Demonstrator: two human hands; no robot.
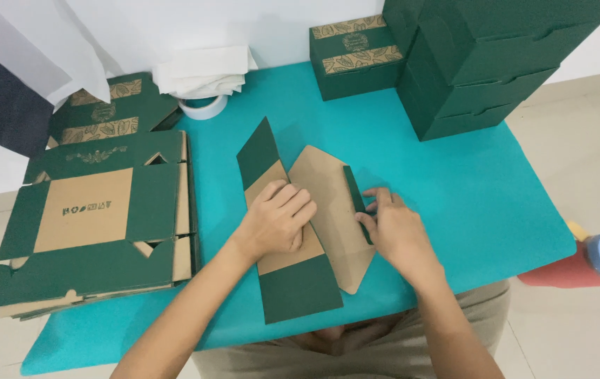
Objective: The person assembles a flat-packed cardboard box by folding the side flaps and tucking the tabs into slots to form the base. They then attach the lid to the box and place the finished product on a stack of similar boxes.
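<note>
flat, unfolded box blank (293, 231) in green and brown card, lying mid-table on the teal table cover (454, 182), just in front of the body and within easy reach of both arms. left hand (277, 219) spread palm-down on the brown inner face, fingers wide and gripping nothing, seemingly as a weight to keep the card from sliding or springing up. right hand (392, 226) alongside on the right-hand panel, fingertips narrowed onto a slim green flap (356, 200) standing up on its edge along a crease, pressing rather than carrying it, apparently to bend the flap over while the other palm pins the rest. stack of flat blanks (96, 217) to the left, overhanging the table edge, near enough to draw from. finished green boxes (475, 63) piled at the far right corner, with one more decorated box (356, 56) beside them, kept well apart from the working spot. roll of tape (204, 107) under folded white paper (205, 70) at the back. red bottle with a blue cap (587, 263) down on the floor at right.
</note>
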